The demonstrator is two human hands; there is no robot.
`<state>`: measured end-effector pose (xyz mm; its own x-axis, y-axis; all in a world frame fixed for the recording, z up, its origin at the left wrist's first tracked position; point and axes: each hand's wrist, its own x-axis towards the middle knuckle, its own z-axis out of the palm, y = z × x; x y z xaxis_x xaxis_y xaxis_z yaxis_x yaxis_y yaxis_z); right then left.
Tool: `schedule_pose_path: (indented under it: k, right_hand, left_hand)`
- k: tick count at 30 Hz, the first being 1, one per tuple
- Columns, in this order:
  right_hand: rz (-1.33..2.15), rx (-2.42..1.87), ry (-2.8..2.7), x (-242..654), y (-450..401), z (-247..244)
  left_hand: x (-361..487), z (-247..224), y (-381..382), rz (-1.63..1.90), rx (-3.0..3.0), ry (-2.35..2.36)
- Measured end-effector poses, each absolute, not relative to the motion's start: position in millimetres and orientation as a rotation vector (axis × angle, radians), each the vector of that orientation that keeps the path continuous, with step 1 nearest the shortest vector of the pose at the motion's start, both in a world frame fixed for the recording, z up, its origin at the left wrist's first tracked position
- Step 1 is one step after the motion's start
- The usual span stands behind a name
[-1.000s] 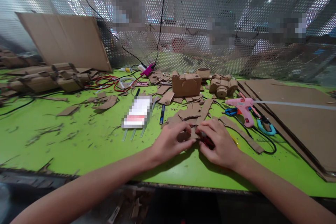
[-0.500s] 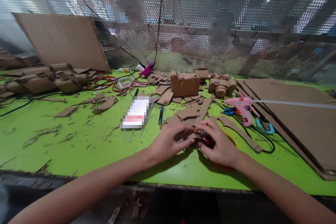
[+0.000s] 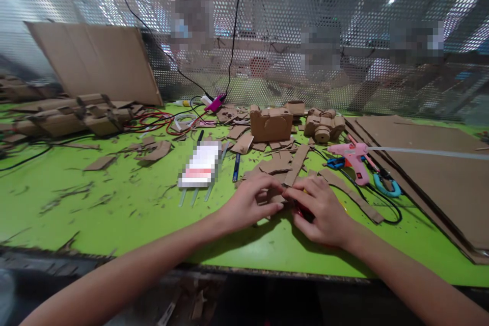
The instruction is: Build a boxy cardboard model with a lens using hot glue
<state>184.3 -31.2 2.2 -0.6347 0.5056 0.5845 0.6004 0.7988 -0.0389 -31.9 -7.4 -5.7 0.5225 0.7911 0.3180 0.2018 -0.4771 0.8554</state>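
Note:
My left hand [image 3: 248, 201] has its fingers curled around a small piece of cardboard [image 3: 273, 195], just above the green table [image 3: 153, 224]. Close on its right, my right hand [image 3: 324, 211] is wrapped round a red-handled tool [image 3: 304, 211]. A bit of yellow shows behind that hand; the tool's working end is hidden, so its exact kind is unclear. The fingertips of both hands nearly meet at the cardboard. Loose cardboard strips [image 3: 297, 164] lie just beyond the hands.
A pink glue gun [image 3: 355, 158] lies to the right, before large cardboard sheets [image 3: 428, 163]. Cardboard camera models [image 3: 271, 125] stand at the back. Left of my hands are a phone [image 3: 200, 163], glue sticks [image 3: 194, 196] and a blue marker [image 3: 236, 167]. Cables and scraps are scattered about.
My right fingers have shifted slightly and now cover the tool's metal part that showed before. The view has moved a little; my left hand keeps nearly the same pose.

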Motion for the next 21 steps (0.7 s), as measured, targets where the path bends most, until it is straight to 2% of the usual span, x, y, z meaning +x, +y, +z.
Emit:
schedule_pose_path:
  k: [10,16,21]
  right_hand:
    - [-0.212,-0.763,-2.409,184.8,-30.4,4.8]
    - [0.076,-0.772,-2.190,189.5,-25.6,8.4]
    - [0.122,-0.833,-1.963,194.5,-19.8,8.0]
  left_hand:
    - [-34.8,1.3,-6.6,0.878,1.964,0.849]
    - [-36.0,5.1,-6.9,0.845,2.015,0.887]
    - [-36.7,7.0,-7.7,0.815,2.045,0.901]
